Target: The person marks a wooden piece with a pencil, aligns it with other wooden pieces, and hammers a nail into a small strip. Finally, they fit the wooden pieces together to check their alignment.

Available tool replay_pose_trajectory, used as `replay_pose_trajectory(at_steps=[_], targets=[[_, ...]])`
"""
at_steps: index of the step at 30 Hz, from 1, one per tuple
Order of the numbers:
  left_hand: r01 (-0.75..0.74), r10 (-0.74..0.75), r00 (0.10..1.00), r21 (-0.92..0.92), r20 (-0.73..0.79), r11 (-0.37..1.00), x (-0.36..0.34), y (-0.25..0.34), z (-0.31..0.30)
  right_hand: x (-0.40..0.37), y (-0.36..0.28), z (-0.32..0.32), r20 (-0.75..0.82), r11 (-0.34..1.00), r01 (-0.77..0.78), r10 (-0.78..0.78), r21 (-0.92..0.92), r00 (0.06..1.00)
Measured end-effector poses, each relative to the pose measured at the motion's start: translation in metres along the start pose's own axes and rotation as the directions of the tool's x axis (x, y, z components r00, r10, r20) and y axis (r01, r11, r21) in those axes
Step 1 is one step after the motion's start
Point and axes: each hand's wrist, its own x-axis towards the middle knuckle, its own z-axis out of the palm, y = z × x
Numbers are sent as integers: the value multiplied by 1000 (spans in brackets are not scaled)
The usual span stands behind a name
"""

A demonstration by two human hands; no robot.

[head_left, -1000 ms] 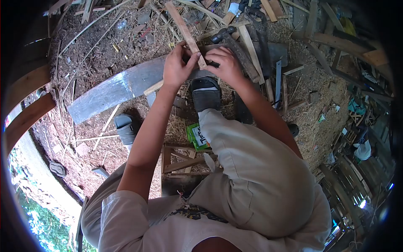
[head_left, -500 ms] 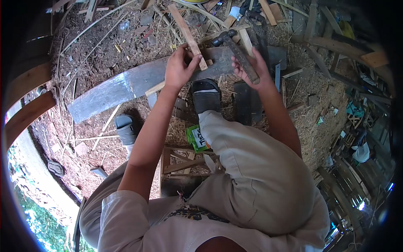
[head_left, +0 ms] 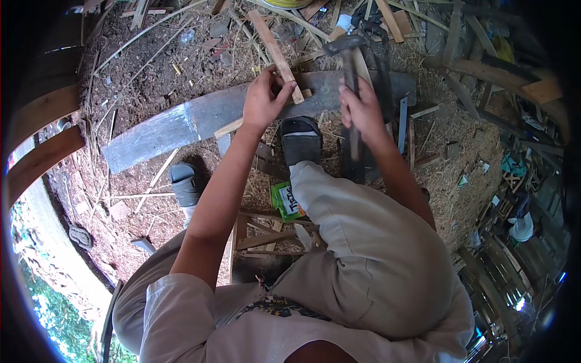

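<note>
My left hand (head_left: pixel 264 100) grips the near end of a narrow wooden strip (head_left: pixel 273 51), fingers on one side and thumb on the other. That end rests over a long grey board (head_left: pixel 157 132) lying on the ground, and a second wooden piece (head_left: pixel 229 127) lies beneath it on the board. To the right, my right hand (head_left: pixel 362 112) is wrapped round the handle of a hammer (head_left: pixel 350 68). The hammer is raised above the board's right part, its dark head pointing away from me and blurred by motion.
My sandalled feet (head_left: pixel 301 142) stand close to the board. A green packet (head_left: pixel 287 201) lies by my leg, above a small wooden frame (head_left: pixel 266 241). A metal ruler-like strip (head_left: pixel 402 124) is at the right. Wood scraps and shavings litter the ground.
My right hand has closed round the hammer handle, where its fingers were looser before. The hammer has swung more upright with its head farther right. My left hand still holds the strip.
</note>
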Motion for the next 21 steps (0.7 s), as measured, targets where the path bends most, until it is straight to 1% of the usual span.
replay_pose_trajectory(at_steps=[1, 2, 3, 5, 6, 7, 9, 10, 11, 13, 14, 15, 17, 18, 20, 21], targets=[[-17, 17, 1000, -18, -18, 1000, 1, -1, 1, -13, 2, 4, -68, 988, 153, -153, 5, 986], [-34, 33, 999, -36, -38, 999, 1, -2, 1, -24, 9, 2, -40, 974, 223, -222, 27, 974], [-33, 31, 999, -38, -44, 999, 0, 0, 0, -31, 17, -2, -35, 974, 224, -223, 23, 974], [6, -6, 1000, 5, -5, 1000, -1, 5, -2, -46, 34, -11, -25, 959, 269, -272, -92, 962], [5, -5, 1000, 3, -9, 1000, 0, 5, -2, -54, 42, -12, -54, 964, 216, -227, -155, 972], [-1, 1, 1000, 6, -10, 1000, 1, 4, -3, -58, 49, -13, -50, 963, 217, -228, -157, 972], [-3, 3, 1000, 6, -11, 1000, 0, 2, -2, -66, 55, -15, 31, 928, 174, -173, -329, 984], [1, -1, 1000, -2, -12, 1000, 0, 0, -1, -69, 57, -13, 61, 871, 229, -226, -434, 972], [6, -6, 1000, -9, -13, 1000, 0, -1, 0, -70, 59, -11, 63, 870, 230, -225, -436, 972], [-6, 6, 1000, 1, -21, 1000, -1, 2, -1, -73, 59, -5, 123, 788, 302, -281, -536, 952], [-22, 22, 999, 13, -26, 1000, -1, 4, -2, -75, 57, -5, 126, 801, 257, -226, -541, 966], [-22, 22, 999, 14, -26, 1000, -1, 3, -2, -77, 55, -2, 126, 801, 258, -226, -540, 966], [-26, 26, 999, 21, -32, 999, -1, 4, -1, -80, 52, 3, 136, 792, 360, -339, -493, 931], [-26, 26, 999, 21, -30, 999, -1, 2, 0, -82, 52, 5, 134, 792, 359, -338, -493, 931], [-39, 39, 998, 0, -41, 999, -1, -1, 1, -84, 52, 8, 128, 746, 445, -444, -495, 887], [-43, 43, 998, -1, -41, 999, 0, -2, 2, -83, 51, 7, 127, 745, 446, -447, -496, 886]])
